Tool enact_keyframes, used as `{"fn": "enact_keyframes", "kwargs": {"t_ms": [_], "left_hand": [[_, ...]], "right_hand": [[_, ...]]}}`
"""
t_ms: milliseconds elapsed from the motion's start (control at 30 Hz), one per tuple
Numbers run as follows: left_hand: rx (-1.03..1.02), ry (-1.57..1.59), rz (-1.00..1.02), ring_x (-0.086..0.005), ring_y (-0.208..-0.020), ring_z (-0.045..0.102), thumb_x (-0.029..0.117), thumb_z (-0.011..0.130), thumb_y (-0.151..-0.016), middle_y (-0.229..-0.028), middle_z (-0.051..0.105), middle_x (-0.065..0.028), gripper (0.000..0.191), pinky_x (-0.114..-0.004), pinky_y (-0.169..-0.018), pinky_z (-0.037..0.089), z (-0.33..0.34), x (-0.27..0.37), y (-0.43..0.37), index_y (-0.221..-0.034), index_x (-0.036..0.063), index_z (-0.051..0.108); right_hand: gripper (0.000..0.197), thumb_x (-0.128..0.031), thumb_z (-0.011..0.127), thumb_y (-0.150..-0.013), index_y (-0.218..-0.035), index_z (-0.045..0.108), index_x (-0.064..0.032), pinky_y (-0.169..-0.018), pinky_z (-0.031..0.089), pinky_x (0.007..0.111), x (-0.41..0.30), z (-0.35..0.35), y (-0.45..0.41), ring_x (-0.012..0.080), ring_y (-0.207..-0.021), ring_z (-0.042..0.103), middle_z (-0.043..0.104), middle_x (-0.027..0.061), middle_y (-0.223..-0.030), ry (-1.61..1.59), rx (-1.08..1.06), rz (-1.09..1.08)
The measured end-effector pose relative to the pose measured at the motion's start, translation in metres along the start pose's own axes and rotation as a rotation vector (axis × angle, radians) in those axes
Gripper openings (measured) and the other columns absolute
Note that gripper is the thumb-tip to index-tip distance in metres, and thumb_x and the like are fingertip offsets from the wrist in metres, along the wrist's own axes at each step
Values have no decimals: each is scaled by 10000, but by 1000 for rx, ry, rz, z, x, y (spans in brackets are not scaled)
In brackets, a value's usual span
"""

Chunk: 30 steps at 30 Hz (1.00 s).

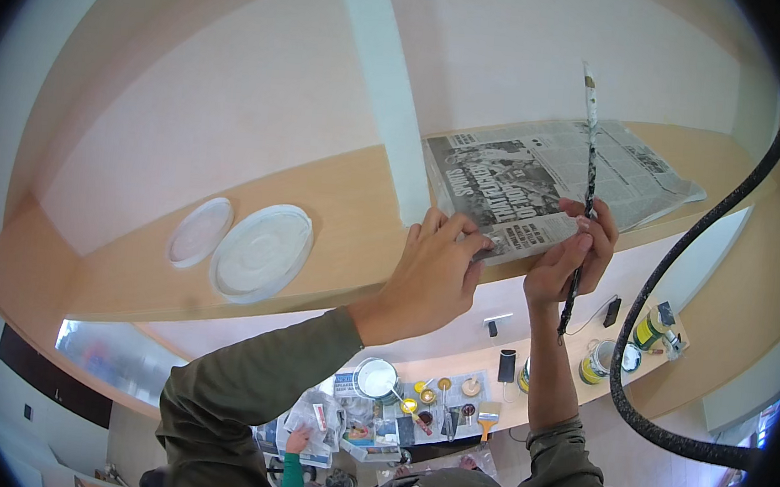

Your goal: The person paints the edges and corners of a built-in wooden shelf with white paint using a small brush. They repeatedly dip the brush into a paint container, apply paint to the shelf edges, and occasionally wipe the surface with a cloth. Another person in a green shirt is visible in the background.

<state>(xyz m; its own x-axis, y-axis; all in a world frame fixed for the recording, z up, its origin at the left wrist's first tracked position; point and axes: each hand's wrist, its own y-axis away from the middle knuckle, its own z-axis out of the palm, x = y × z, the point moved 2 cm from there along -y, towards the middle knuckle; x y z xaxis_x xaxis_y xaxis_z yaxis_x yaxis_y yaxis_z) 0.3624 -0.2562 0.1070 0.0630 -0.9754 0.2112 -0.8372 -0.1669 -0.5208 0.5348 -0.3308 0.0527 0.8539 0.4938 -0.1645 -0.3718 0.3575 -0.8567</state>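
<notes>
My right hand point(578, 251) is closed around the dark handle of a long, thin artist's paintbrush point(591, 149), held upright with its white-coated end at the top. My left hand point(437, 275) rests at the near left corner of a newspaper sheet point(539, 180), thumb and fingertips on its edge. The newspaper lies on a light wooden shelf point(353, 192), right of a pale upright post point(387, 99). On the shelf left of the post lie a large round white lid point(262, 254) and a smaller one point(200, 232).
Below, a lower counter point(508, 404) holds a bucket of white paint point(376, 378), small paint pots, a flat paintbrush point(488, 416) and several paint cans. A black hose point(663, 265) curves at the right. Another person's green sleeve point(292, 479) shows at the bottom.
</notes>
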Motion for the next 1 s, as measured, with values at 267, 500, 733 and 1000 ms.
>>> {"fn": "enact_keyframes", "kwargs": {"t_ms": [267, 500, 733, 1000], "left_hand": [[192, 226, -270, -328, -921, 556, 73, 737, -844, -1074, 647, -118, 264, -431, -812, 462, -52, -12, 44, -1095, 62, 656], [120, -123, -4, -306, -1051, 498, 144, 763, -846, -1139, 577, -96, 188, -435, -883, 393, 4, 18, 34, -1007, 61, 711], [362, 161, -6, -249, -902, 560, 102, 789, -818, -985, 631, -62, 76, -381, -767, 447, -21, 14, 50, -832, 42, 745], [354, 174, -368, -139, -586, 521, 60, 731, -882, -708, 681, -119, 98, -286, -583, 439, -81, -56, 60, -871, -37, 720]], "right_hand": [[193, -72, 403, -1044, -1133, 543, 26, -929, 533, 441, -4, 0, -5, 306, -960, 697, 545, 269, -1278, 36, -44, -15], [202, -62, 394, -1043, -1135, 557, 16, -951, 511, 438, -3, -1, -2, 303, -1002, 686, 556, 241, -1293, 87, -34, -14], [210, -68, 386, -1055, -1141, 562, 8, -960, 497, 446, -2, -5, -3, 301, -981, 688, 571, 218, -1293, 150, -75, -79], [214, -85, 376, -1057, -1143, 552, 1, -974, 490, 459, 0, -3, 0, 308, -998, 670, 535, 220, -1334, 47, -68, -70]]}}
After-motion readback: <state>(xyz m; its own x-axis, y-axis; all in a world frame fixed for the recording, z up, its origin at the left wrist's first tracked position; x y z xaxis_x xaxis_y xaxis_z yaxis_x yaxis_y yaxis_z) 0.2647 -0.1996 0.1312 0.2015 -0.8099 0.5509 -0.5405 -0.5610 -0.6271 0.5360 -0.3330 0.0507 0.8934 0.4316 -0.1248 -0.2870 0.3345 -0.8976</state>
